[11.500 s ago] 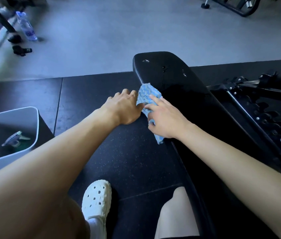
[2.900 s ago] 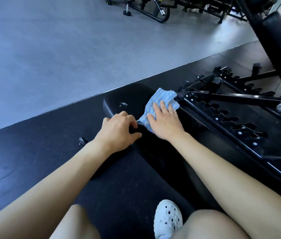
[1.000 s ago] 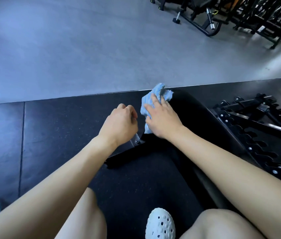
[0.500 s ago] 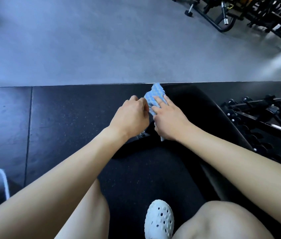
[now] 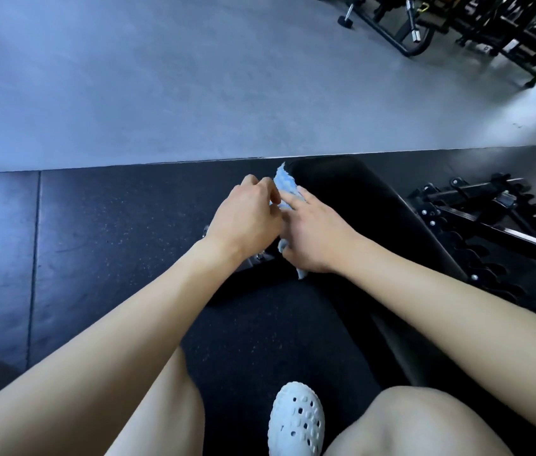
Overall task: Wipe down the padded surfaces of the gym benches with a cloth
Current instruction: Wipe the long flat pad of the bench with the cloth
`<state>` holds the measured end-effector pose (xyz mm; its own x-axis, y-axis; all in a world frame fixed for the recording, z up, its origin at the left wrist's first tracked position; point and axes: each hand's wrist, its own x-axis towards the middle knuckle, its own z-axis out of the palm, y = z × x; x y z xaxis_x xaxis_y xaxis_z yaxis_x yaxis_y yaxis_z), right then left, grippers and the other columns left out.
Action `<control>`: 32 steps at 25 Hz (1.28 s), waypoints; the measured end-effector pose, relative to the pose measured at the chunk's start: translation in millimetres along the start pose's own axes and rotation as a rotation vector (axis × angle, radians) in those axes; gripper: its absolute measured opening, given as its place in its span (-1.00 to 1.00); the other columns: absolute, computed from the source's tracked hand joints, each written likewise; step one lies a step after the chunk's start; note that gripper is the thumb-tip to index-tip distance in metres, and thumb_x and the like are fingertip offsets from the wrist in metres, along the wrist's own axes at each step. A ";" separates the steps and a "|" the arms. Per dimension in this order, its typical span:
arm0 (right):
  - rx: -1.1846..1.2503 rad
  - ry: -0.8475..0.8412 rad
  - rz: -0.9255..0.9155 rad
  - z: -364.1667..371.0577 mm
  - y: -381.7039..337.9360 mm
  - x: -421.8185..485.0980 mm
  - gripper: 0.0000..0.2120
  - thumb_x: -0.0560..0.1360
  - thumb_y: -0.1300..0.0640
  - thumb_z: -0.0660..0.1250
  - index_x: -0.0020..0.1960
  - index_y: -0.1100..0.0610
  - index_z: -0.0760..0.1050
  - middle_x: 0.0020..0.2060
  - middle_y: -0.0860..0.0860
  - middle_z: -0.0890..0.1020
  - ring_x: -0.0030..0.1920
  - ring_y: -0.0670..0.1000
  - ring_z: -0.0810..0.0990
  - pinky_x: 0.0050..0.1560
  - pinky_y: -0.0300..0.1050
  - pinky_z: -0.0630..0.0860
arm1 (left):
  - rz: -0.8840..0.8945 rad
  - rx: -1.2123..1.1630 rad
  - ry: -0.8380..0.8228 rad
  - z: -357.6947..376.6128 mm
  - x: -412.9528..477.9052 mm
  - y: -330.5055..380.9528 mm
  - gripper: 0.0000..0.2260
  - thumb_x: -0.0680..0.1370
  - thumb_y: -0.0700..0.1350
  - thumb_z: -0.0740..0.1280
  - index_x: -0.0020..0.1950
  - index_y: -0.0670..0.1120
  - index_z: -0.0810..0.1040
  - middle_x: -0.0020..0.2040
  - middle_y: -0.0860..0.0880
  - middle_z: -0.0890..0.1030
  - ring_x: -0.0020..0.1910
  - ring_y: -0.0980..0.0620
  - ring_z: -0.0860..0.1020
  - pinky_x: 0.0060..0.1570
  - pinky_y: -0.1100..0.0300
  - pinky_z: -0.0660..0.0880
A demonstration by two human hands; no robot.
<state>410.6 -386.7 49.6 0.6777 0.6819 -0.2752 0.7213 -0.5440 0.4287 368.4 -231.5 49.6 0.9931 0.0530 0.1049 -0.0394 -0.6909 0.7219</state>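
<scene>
At the left edge of the black pad (image 5: 359, 199): blue cloth (image 5: 287, 187), bunched between 2 hands. Pinched near its top by the left hand (image 5: 247, 215), fingers curled; gripped lower down by the right hand (image 5: 317, 240), forefinger stretched along it. Below, 1 white clog (image 5: 296, 419).

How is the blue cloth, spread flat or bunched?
Bunched: the blue cloth shows only a crumpled top and a lower tip between the left hand and right hand.
</scene>
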 end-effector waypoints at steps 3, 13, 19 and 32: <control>-0.029 -0.013 -0.223 10.5 -3.5 -44.6 -0.52 0.47 -0.13 0.06 -0.05 0.03 0.73 0.03 -0.04 0.67 0.47 0.11 0.34 0.60 0.19 -0.08 | -0.021 -0.007 0.024 1.4 0.5 -6.2 -0.82 0.58 -0.16 0.19 0.12 -0.04 0.52 0.10 -0.02 0.48 -0.02 -0.06 0.52 -0.05 0.03 0.53; 0.242 0.138 0.085 12.4 17.3 9.3 -0.55 0.56 -0.09 0.09 0.31 0.02 0.56 0.50 -0.04 0.37 0.62 0.18 0.07 0.59 0.11 0.08 | -0.065 -0.113 0.120 -1.6 6.7 7.6 -0.85 0.55 -0.15 0.21 0.06 -0.02 0.54 0.02 0.04 0.51 -0.10 0.00 0.54 -0.12 0.08 0.49; 0.304 0.116 0.077 -2.2 49.3 33.0 -0.45 0.57 -0.16 -0.07 0.39 -0.05 0.49 0.49 -0.16 0.39 0.60 0.07 0.16 0.58 0.01 0.07 | -0.067 -0.118 0.126 14.2 9.3 10.6 -0.88 0.55 -0.16 0.21 0.01 -0.02 0.52 0.01 0.04 0.53 -0.08 -0.02 0.55 -0.06 0.03 0.53; 0.670 0.154 0.682 49.2 123.2 19.1 -0.33 0.54 -0.12 -0.14 0.50 0.16 0.35 0.50 0.14 0.38 0.47 0.20 0.35 0.48 0.08 0.25 | 0.105 0.182 0.117 56.2 59.3 46.0 -0.81 0.50 -0.16 0.21 0.09 -0.06 0.51 0.08 -0.08 0.51 0.10 -0.16 0.42 0.09 -0.09 0.44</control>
<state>519.4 -464.7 54.8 0.9890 0.1471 -0.0127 0.1439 -0.9798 -0.1387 431.7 -300.7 50.6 0.9645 0.0497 0.2594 -0.1109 -0.8151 0.5687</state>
